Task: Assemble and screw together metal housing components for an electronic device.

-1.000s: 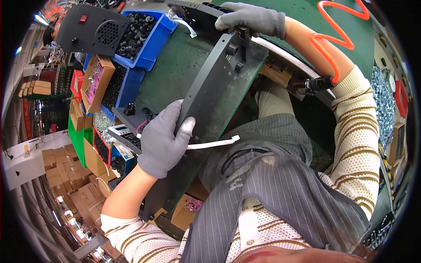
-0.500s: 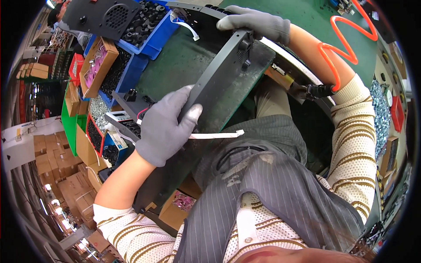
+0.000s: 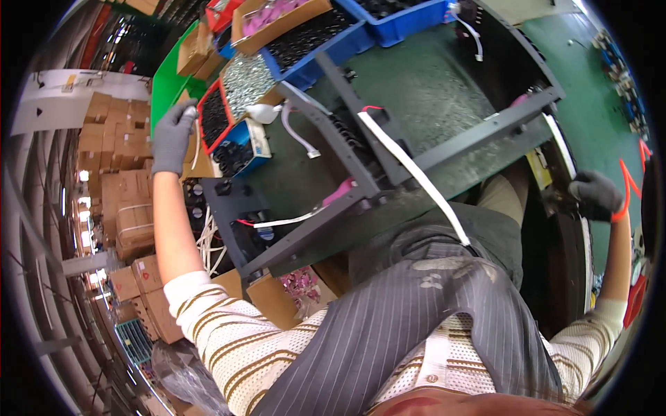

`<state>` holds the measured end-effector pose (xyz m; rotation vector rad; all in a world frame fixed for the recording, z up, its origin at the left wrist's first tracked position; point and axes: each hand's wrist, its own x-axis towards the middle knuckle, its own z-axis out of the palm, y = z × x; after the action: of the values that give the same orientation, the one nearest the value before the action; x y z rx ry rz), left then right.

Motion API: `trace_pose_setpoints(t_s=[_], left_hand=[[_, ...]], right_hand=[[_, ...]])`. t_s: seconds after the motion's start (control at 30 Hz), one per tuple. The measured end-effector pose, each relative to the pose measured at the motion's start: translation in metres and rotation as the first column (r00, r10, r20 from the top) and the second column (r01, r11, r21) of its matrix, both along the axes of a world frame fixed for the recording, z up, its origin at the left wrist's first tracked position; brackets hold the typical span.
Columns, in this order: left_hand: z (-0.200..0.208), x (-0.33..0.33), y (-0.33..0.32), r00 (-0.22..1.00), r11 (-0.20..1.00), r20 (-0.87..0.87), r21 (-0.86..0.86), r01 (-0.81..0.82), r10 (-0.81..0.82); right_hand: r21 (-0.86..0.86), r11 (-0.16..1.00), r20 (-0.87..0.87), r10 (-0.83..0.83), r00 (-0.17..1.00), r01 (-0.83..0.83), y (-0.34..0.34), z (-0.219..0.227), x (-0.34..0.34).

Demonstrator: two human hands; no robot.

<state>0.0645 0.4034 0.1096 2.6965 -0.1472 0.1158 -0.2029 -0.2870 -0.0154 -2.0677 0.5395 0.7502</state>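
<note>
Both hands have let go of the dark metalwork they held a moment ago. The left hand [image 3: 173, 139] now sits at ten o'clock in the view, beside the green bin [image 3: 165, 93]; its gloved fingers curl, though I cannot tell whether they close on anything. The right hand [image 3: 596, 196] is out at three o'clock, by the coiled orange hose [image 3: 626, 184]; its fingers look bunched, but the shadow hides whether they grip something.

With neither hand on it, the work rests unsupported: the right frame [image 3: 485, 132] lies toward two o'clock, while the left frame [image 3: 312, 227] slants from the centre toward eight. A loose white cable [image 3: 416, 173] trails from the metalwork toward five o'clock, its lower end over the apron [image 3: 388, 305].

The green tabletop [image 3: 437, 80] looks scuffed under the frames. Blue bins [image 3: 415, 28] of black parts line its far side at twelve o'clock, with silver fasteners [image 3: 248, 82] at eleven. Beyond, stacked cartons [image 3: 111, 132] stand around nine to ten o'clock.
</note>
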Motion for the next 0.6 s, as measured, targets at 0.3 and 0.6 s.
trace_pose_setpoints(t_s=[0.3, 0.6], left_hand=[[-0.086, 0.026, 0.104, 0.994, 0.983, 0.022, 0.147, -0.112, 0.110], [-0.083, 0.065, 0.047, 0.996, 0.897, 0.094, 0.439, -0.048, 0.008]], right_hand=[[-0.309, 0.949, -0.122, 0.017, 0.992, -0.054, 0.044, 0.013, -0.010], [-0.116, 0.975, -0.167, -0.206, 0.964, 0.188, 0.040, -0.002, -0.019]])
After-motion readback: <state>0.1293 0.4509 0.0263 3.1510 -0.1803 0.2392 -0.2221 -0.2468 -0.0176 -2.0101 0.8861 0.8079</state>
